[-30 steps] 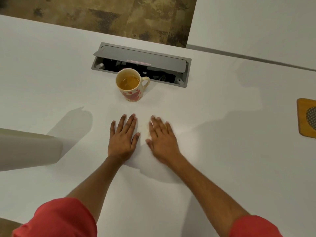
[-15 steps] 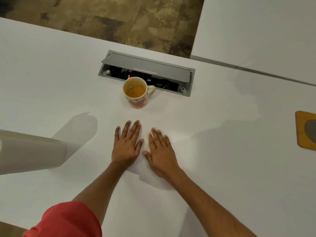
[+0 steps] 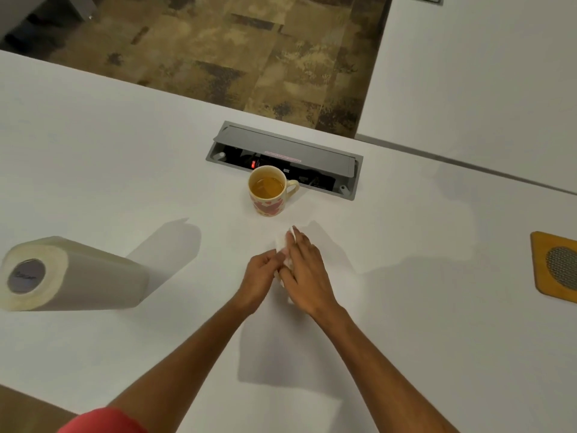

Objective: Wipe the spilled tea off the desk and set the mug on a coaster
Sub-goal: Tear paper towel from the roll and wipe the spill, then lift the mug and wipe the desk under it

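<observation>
Both hands, flat before, now bunch paper towel.

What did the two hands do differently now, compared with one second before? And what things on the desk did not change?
Earlier both hands lay flat, side by side, on the paper towel. Now they have drawn together and bunched it: the left hand curls round the crumpled paper towel and the right hand lies over it. The mug with tea, the paper roll and the coaster stayed where they were.
</observation>
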